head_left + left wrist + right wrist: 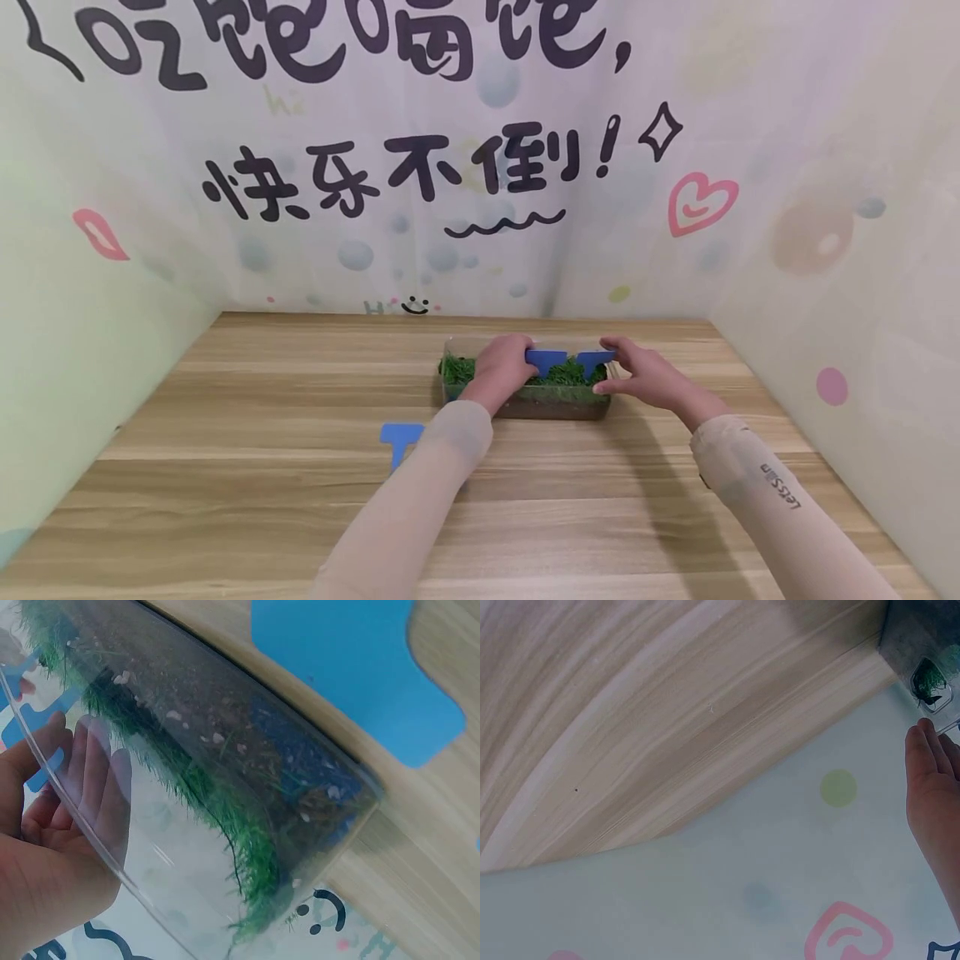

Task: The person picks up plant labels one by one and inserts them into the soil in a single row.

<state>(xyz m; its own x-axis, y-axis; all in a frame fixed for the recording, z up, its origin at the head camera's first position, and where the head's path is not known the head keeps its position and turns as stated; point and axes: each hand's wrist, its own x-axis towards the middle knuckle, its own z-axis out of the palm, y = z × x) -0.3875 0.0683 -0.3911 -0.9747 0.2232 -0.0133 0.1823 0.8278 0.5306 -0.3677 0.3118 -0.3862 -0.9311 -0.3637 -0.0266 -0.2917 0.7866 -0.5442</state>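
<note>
A clear plastic box (555,407) of soil and green grass (459,368) stands toward the back of the table. Two blue T-shaped plant labels stand in the grass, a middle label (551,358) and a right-hand label (595,361). My left hand (502,367) reaches over the box and pinches the middle label at its left end. Through the clear wall, the left wrist view shows the curled fingers (90,772) by the blue plastic. At the box's right end, my right hand (645,375) spreads fingers and thumb around the right-hand label's outer end.
Another blue T-shaped label (402,435) lies on the wooden table (262,467) in front of the box, partly behind the left sleeve (420,500). A printed cloth wall (337,275) rises behind the table, with pale side walls left and right.
</note>
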